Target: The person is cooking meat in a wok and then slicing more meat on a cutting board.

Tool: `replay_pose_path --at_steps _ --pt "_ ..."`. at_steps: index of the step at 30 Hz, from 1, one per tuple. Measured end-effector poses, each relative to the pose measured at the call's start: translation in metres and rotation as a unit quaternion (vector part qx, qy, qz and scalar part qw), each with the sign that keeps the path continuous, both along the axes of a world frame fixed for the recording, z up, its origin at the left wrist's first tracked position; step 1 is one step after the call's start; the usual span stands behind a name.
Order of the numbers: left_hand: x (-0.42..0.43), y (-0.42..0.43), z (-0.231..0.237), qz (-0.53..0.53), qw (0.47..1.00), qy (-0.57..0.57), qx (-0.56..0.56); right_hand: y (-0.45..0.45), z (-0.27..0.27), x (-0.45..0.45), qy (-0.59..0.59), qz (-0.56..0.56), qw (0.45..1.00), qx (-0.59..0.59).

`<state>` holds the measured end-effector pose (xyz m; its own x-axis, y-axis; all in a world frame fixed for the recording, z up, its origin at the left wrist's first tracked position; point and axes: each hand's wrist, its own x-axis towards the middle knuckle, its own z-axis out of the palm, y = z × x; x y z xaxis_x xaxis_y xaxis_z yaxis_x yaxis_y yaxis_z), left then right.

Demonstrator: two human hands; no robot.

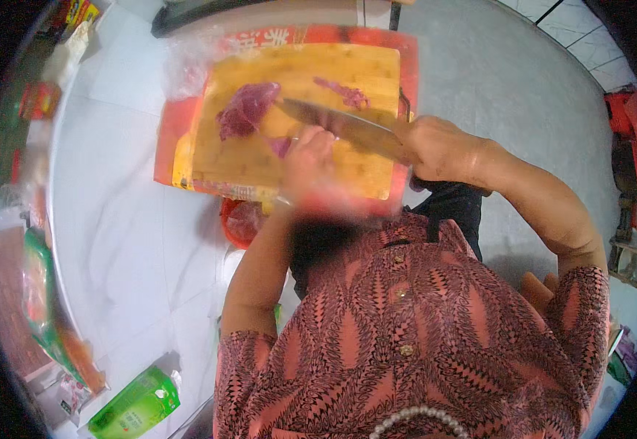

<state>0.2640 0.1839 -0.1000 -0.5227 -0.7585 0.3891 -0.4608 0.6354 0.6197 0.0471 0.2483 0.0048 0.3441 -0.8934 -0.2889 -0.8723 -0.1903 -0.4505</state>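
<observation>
My right hand (433, 147) is closed around the handle of a large kitchen knife (346, 125), whose blade points left over a wooden cutting board (241, 164). Close below the blade, my left hand (310, 159) rests over the board's middle with its fingers bent, blurred by motion. A small piece of raw meat (280, 146) lies beside its fingertips; whether they grip anything is unclear. At the board's left lies a larger piece of raw meat (247, 108). Thin meat strips (346, 92) lie beyond the blade at the upper right.
Beneath the board is a red carton (173, 131) bearing writing. A clear plastic bag (187, 68) lies at its upper left corner. A red container (236, 225) stands below the board's left side. A green pouch (137, 403) lies at lower left, and a dark stand (630, 263) is at far right.
</observation>
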Motion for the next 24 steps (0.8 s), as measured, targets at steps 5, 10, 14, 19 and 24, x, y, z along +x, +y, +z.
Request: replay_pose_path --at_steps 5,10,14,19,24 --pt "-0.001 -0.005 0.001 -0.059 0.988 -0.017 -0.142 -0.017 -0.004 0.023 -0.033 0.006 0.999 -0.023" --pt "0.002 -0.006 -0.002 -0.033 0.997 -0.007 -0.066 -0.029 -0.008 0.029 -0.091 -0.053 0.992 -0.063" --pt "-0.002 -0.003 -0.001 -0.022 0.994 0.047 -0.098 -0.017 -0.018 0.011 -0.036 -0.073 0.992 -0.1" --pt "0.001 -0.002 0.008 0.069 0.989 0.038 -0.126 0.0 -0.019 0.001 -0.038 -0.009 0.995 -0.09" --pt "0.005 -0.006 -0.005 0.029 0.994 0.024 -0.099 0.015 0.001 0.005 0.01 0.008 0.999 -0.043"
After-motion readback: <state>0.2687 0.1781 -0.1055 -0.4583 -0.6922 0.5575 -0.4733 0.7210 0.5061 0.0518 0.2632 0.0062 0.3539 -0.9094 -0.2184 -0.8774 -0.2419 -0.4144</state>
